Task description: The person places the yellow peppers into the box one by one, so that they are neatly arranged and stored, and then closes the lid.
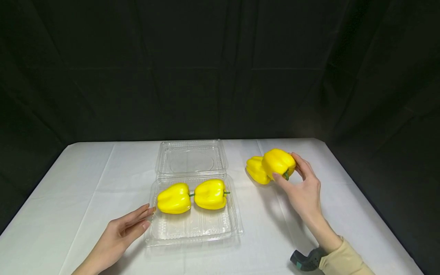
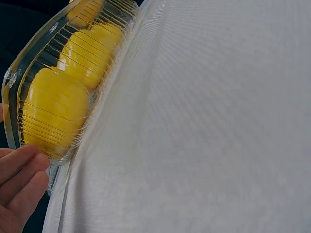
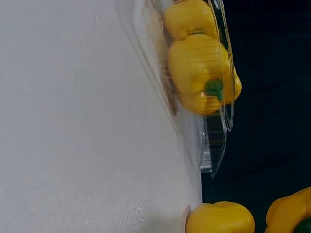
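A clear plastic clamshell box [image 1: 192,229] lies open on the white table, lid [image 1: 190,158] folded back. Two yellow bell peppers [image 1: 173,198] [image 1: 210,194] lie side by side in its tray, also seen through the ribbed wall [image 2: 58,107] [image 3: 201,77]. My left hand [image 1: 134,223] rests with straight fingers against the tray's left front edge; its fingertips [image 2: 22,170] touch the wall. My right hand [image 1: 302,187] grips a third yellow pepper [image 1: 278,162] just above the table at the right. A fourth pepper [image 1: 256,170] [image 3: 219,218] lies on the cloth beside it.
The white tablecloth [image 1: 86,191] covers the table, with black drapes behind and at both sides. The table's right edge [image 1: 364,198] runs close to my right hand. A dark wrist device [image 1: 306,260] sits on my right forearm.
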`<act>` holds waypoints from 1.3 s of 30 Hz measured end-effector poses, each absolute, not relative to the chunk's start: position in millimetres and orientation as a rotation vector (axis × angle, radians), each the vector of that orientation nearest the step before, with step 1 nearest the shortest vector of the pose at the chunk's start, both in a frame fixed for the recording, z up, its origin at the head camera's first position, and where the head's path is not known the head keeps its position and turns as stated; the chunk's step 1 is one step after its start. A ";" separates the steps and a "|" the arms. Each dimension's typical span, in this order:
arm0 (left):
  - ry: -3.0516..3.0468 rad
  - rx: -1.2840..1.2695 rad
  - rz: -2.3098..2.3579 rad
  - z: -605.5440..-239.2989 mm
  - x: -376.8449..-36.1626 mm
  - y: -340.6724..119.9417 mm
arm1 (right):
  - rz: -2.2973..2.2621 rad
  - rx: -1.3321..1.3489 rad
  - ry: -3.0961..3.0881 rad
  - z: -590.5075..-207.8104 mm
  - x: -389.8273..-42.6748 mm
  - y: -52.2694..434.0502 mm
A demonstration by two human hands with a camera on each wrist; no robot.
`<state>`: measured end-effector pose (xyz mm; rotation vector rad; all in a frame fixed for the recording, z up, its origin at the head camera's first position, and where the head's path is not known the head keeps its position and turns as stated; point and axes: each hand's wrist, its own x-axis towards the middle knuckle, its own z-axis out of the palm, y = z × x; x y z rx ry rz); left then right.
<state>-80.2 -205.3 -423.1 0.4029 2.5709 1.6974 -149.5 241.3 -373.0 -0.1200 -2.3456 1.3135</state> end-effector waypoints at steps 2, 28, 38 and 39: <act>2.572 0.405 1.698 -423.1 -80.1 -205.3 | 1.318 -0.104 -2.355 -372.7 -148.6 240.1; 2.592 0.329 1.648 -420.0 -80.4 -203.7 | 1.410 0.043 -2.435 -364.3 -137.1 226.6; 2.583 0.349 1.662 -420.8 -79.5 -203.9 | 1.457 0.069 -2.441 -365.0 -133.0 222.1; 2.582 0.351 1.663 -420.8 -79.4 -203.8 | 1.457 0.074 -2.437 -364.9 -132.5 221.6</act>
